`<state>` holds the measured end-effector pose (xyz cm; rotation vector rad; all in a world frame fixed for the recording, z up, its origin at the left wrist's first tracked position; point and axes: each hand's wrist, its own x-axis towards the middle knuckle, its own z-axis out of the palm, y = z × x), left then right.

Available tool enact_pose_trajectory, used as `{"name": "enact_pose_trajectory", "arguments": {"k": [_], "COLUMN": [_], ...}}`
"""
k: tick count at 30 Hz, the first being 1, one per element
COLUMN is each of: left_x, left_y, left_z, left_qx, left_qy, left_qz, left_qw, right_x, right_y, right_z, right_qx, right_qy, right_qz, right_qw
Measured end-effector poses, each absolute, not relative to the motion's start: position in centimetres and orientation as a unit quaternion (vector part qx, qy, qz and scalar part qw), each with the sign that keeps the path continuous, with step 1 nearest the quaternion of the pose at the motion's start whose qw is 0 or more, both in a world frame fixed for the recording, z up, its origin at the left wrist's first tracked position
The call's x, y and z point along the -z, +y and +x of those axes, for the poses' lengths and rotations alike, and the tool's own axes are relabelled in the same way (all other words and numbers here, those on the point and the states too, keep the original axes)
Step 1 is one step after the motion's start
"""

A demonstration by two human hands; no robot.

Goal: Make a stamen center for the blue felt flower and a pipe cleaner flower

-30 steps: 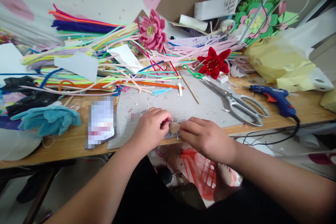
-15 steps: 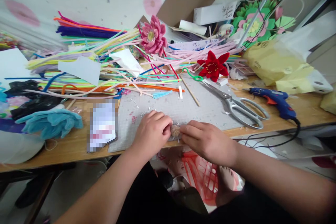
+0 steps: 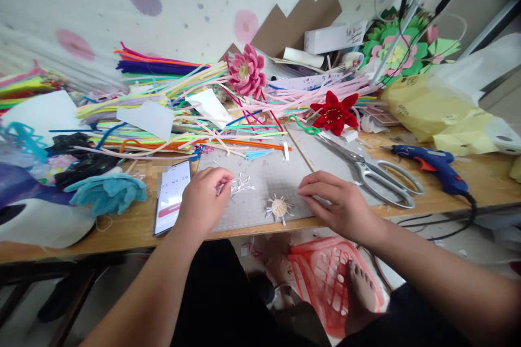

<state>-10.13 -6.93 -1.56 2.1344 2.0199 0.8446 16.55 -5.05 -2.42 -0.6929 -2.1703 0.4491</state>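
Observation:
A small round beige disc (image 3: 279, 207) with short white strips radiating from its edge lies flat on the grey cutting mat (image 3: 260, 219), between my hands and touched by neither. My left hand (image 3: 207, 195) is over the mat's left side, its fingers curled in a pinch beside a loose bunch of thin white strips (image 3: 243, 184); what is between the fingertips is too small to make out. To the right of the disc, my right hand (image 3: 336, 200) hovers with fingers loosely stretched, thumb apart, holding nothing.
A phone (image 3: 173, 195) lies left of the mat, near a blue fuzzy flower (image 3: 108, 193). Scissors (image 3: 376, 173), a wooden stick (image 3: 300, 146) and a blue glue gun (image 3: 431, 162) lie to the right. Pipe cleaners (image 3: 163, 92), a red flower (image 3: 334, 113) and a pink flower (image 3: 247, 71) fill the back.
Both hands have let go of the beige disc, which now lies on the mat. My left hand moved left to the white strips; my right hand drew away rightward. The view has shifted.

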Motion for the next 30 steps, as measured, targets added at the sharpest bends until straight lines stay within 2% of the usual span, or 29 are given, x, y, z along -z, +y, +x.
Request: {"name": "enact_pose_trajectory", "arguments": {"k": [5,9,15,21,30], "left_x": [0.8,1.3,1.8,1.0,-0.1], "left_y": [-6.6,-6.2,-5.9,-6.2,-6.9], "left_z": [-11.2,-10.3,-10.2,-11.1,-11.4], "left_qx": [-0.166,-0.146,-0.156,-0.203,-0.268], "left_qy": [0.661,0.648,0.645,0.638,0.620], "left_qz": [0.730,0.746,0.747,0.737,0.724], "left_qw": [0.055,0.044,0.045,0.092,0.140], "right_x": [1.5,1.0,0.6,1.0,0.3], "right_y": [-4.0,-3.2,-1.8,0.1,0.7], "right_z": [15.5,13.7,10.5,6.6,4.0], "right_qx": [-0.174,-0.188,-0.232,-0.332,-0.386], "right_qy": [-0.867,-0.883,-0.882,-0.848,-0.824], "right_qz": [-0.275,-0.273,-0.286,-0.297,-0.311], "right_qw": [0.378,0.332,0.295,0.287,0.276]}}
